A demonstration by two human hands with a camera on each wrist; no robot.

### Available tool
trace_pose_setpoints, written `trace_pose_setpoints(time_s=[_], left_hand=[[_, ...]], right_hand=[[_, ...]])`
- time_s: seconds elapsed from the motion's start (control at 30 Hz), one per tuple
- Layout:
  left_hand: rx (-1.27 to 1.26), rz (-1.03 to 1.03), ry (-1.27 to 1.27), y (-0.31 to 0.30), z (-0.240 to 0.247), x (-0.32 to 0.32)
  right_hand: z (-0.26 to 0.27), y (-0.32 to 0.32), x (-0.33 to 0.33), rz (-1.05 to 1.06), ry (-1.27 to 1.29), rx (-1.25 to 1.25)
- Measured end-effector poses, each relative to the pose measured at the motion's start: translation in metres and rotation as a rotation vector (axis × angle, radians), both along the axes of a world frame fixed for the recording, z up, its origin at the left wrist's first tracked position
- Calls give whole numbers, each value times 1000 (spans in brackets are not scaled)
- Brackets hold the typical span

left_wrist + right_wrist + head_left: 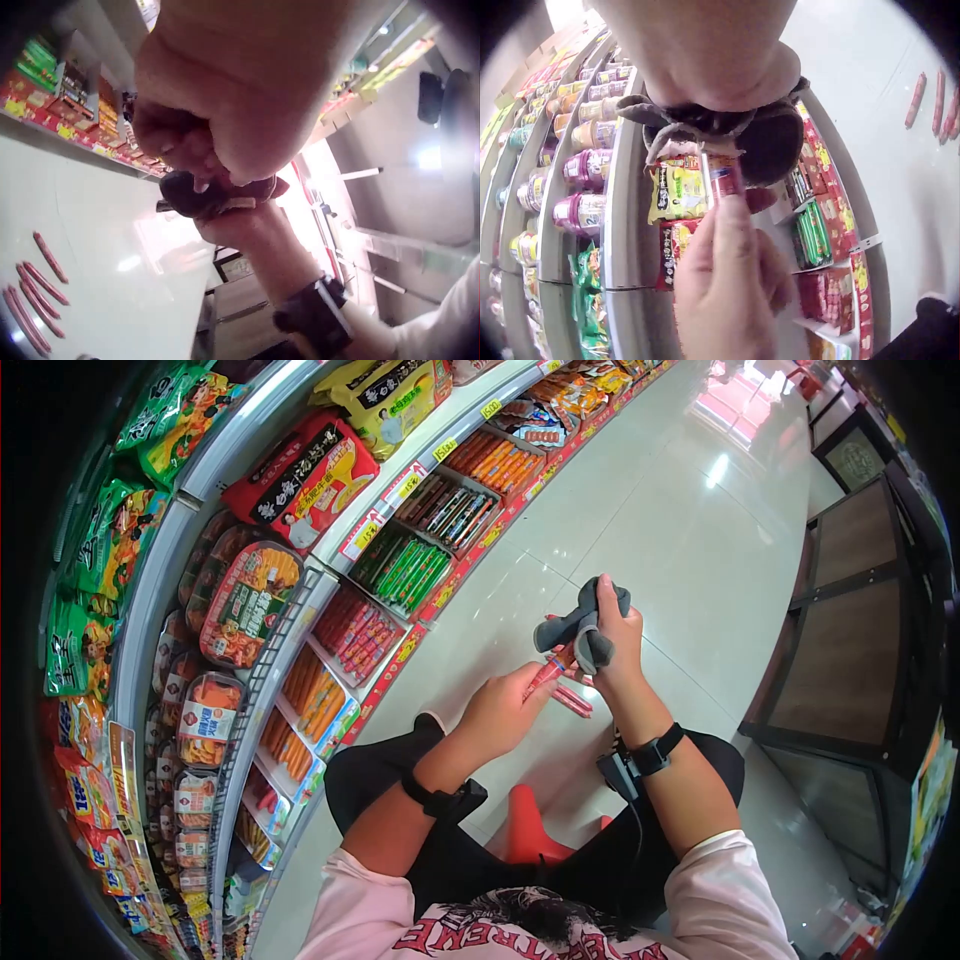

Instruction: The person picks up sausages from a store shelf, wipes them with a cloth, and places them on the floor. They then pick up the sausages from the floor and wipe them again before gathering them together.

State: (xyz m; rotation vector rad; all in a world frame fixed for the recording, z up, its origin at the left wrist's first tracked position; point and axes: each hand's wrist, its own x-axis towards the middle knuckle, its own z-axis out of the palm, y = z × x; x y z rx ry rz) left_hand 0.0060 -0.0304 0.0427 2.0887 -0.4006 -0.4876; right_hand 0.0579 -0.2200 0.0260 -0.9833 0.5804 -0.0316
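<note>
My left hand (505, 708) pinches a red-wrapped sausage stick (546, 675) between thumb and fingers. In my right hand (620, 645) is a bunched grey cloth (562, 632), gripped with the thumb pointing up along it. The stick's far end meets the cloth's folds, which partly hide it. Seen from the right wrist, the cloth (772, 146) hangs beneath the right hand (712, 52), and the left hand (731, 277) holds the stick (724, 180) up against it. More red sausage sticks (572, 702) lie on the floor below the hands.
Shelves on the left carry boxes of sausage sticks, among them red ones (357, 632) and green ones (412, 572), plus noodle packs (305, 480). A red stool (530, 830) stands between the knees. Dark cabinets (840, 630) line the right side of the tiled floor (640, 510).
</note>
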Motion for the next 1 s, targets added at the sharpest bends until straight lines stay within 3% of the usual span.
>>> trace_pose_setpoints(time_s=[0.1,0.2,0.3,0.4,0.5,0.7,0.8,1.0], left_hand=[[337,-36,-445,-2,7,-3],[254,-8,-468,-2,12,-3],[-39,49,-166,-4,21,-6],[-140,-7,500,7,6,-2],[-185,38,431,6,3,-4],[206,53,-467,4,5,-1],[209,46,-534,6,9,2],[137,70,-381,11,17,1]], right_hand=[[2,2,0,-53,30,89],[11,2,-1,-68,30,241],[11,-5,0,-41,-37,353],[11,-11,3,-35,-69,461],[16,-14,2,25,-104,532],[12,-9,1,-100,-46,484],[15,-10,-1,-35,-111,373],[13,-5,-2,101,-47,-55]])
